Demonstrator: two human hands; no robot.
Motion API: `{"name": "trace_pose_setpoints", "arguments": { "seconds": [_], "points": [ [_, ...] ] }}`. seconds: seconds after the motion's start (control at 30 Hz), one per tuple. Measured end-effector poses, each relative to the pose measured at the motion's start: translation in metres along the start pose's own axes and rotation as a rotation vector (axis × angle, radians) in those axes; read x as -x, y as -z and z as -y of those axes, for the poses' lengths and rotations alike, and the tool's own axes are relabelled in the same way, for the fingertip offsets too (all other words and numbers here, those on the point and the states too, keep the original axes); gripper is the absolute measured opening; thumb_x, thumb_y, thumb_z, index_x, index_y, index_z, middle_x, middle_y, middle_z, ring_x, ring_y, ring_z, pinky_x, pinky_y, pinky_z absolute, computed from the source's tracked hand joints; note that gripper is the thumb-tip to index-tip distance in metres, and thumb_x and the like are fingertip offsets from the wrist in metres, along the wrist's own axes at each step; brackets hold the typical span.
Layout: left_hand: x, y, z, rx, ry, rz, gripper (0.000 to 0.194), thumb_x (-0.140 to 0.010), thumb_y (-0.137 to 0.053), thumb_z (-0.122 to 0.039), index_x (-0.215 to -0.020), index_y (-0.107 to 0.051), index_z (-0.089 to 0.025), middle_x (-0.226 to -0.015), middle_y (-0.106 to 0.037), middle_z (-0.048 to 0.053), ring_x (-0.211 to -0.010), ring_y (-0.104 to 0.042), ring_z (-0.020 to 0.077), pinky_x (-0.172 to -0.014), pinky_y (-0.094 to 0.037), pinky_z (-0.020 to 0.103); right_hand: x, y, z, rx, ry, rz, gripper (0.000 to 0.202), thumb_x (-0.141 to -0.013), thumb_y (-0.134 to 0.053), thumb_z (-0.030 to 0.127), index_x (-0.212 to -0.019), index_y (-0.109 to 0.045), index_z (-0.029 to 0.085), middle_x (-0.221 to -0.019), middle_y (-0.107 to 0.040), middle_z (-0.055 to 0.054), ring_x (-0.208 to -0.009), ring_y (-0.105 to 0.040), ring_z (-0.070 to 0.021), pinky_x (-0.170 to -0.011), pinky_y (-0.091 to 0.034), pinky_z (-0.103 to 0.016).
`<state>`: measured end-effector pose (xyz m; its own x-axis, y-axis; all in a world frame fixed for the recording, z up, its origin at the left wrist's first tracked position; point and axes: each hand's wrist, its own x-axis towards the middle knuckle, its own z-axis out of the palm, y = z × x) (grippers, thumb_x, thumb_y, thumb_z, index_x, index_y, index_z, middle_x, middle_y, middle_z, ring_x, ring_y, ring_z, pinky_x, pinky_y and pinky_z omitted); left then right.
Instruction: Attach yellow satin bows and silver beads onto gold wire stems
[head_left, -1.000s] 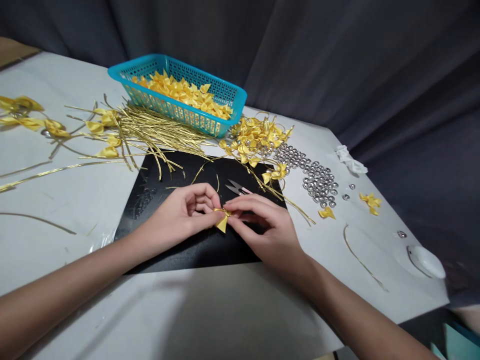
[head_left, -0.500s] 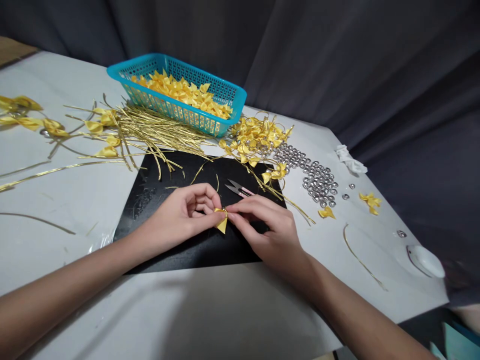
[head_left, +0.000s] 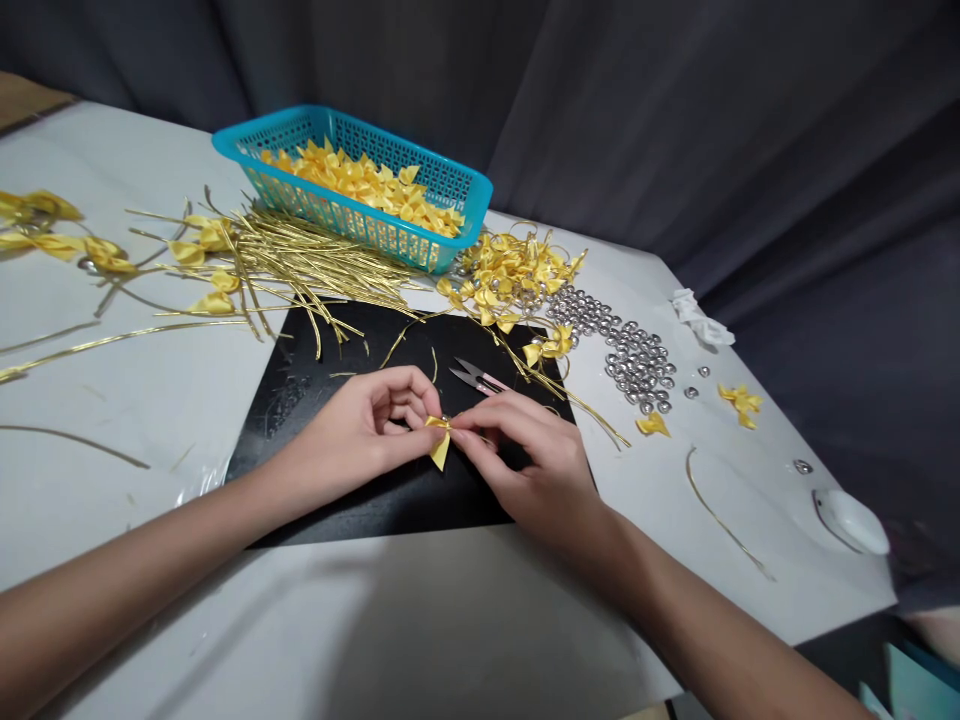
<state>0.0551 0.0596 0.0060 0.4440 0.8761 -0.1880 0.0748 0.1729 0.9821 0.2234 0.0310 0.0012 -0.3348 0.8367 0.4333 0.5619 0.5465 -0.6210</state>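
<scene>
Over the black mat (head_left: 360, 510), my left hand (head_left: 367, 425) pinches a small yellow ribbon bow (head_left: 439, 450) between thumb and forefinger. One pointed tail of the bow hangs below the fingertips. From the right, my right hand (head_left: 529, 450) pinches at the bow's middle, where a thin gold tie and a bit of silver show; the fingers hide most of the tie. Pink-handled thread snips (head_left: 480, 378) lie on the mat just beyond my right hand, blades pointing left. Loose gold twist ties (head_left: 330, 255) are heaped behind the mat.
A blue plastic basket (head_left: 484, 205) of yellow bows stands at the back. Right of it lie tied bows (head_left: 517, 265) and a spread of silver heart-shaped beads (head_left: 641, 365). A white computer mouse (head_left: 855, 522) sits near the right edge. More bows (head_left: 105, 252) lie at left.
My right hand has shifted slightly left and turned a little at the bow's middle. The bow has tilted slightly, and both hands keep their pinch on it.
</scene>
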Motion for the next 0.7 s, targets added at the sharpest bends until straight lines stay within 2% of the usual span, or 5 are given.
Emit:
{"name": "trace_pose_setpoints", "arguments": {
  "seconds": [0.23,0.4,0.47,0.6,0.7],
  "points": [
    [0.000,0.001,0.001,0.002,-0.007,-0.004,0.016,-0.064,-0.065,-0.016,-0.068,-0.049,-0.015,-0.058,-0.052,-0.006,-0.053,-0.047,0.0058,-0.050,-0.037,0.016,0.001,0.001,0.002,-0.078,0.019,-0.011,0.011,-0.082,-0.056,0.010,-0.084,-0.065,0.014,-0.076,-0.065,-0.005,-0.068,-0.059,-0.0111,-0.064,-0.050,-0.024],
    [-0.002,0.002,0.007,0.017,-0.029,0.001,0.020,-0.063,-0.067,-0.016,-0.070,-0.048,-0.015,-0.059,-0.053,-0.007,-0.055,-0.049,0.0053,-0.053,-0.040,0.016,0.000,0.001,0.000,-0.080,0.031,0.026,0.012,-0.082,-0.057,0.010,-0.086,-0.067,0.015,-0.080,-0.062,-0.004,-0.061,-0.054,-0.0081,-0.059,-0.048,-0.022],
    [-0.001,0.003,0.008,0.034,-0.036,0.010,0.022,-0.065,-0.068,-0.018,-0.072,-0.048,-0.015,-0.059,-0.054,-0.007,-0.055,-0.049,0.0049,-0.054,-0.041,0.015,-0.002,0.003,0.000,-0.122,0.002,0.065,0.011,-0.082,-0.057,0.010,-0.084,-0.067,0.016,-0.080,-0.060,-0.003,-0.058,-0.051,-0.0070,-0.054,-0.045,-0.021],
    [0.000,0.003,0.006,0.060,-0.012,0.011,0.025,-0.066,-0.068,-0.018,-0.072,-0.044,-0.016,-0.058,-0.052,-0.009,-0.052,-0.048,0.0030,-0.051,-0.040,0.012,-0.004,0.008,-0.001,-0.270,-0.169,0.139,0.006,-0.081,-0.059,0.015,-0.086,-0.061,0.016,-0.080,-0.056,-0.001,-0.052,-0.045,-0.0048,-0.045,-0.039,-0.019],
    [0.000,0.002,0.004,0.070,0.003,-0.011,0.028,-0.063,-0.070,-0.015,-0.071,-0.043,-0.016,-0.057,-0.052,-0.010,-0.050,-0.047,0.0018,-0.050,-0.041,0.012,-0.004,0.012,0.000,-0.265,-0.104,0.100,0.008,-0.083,-0.055,0.013,-0.088,-0.059,0.017,-0.082,-0.055,-0.002,-0.057,-0.047,-0.0061,-0.049,-0.041,-0.020]
  ]
}}
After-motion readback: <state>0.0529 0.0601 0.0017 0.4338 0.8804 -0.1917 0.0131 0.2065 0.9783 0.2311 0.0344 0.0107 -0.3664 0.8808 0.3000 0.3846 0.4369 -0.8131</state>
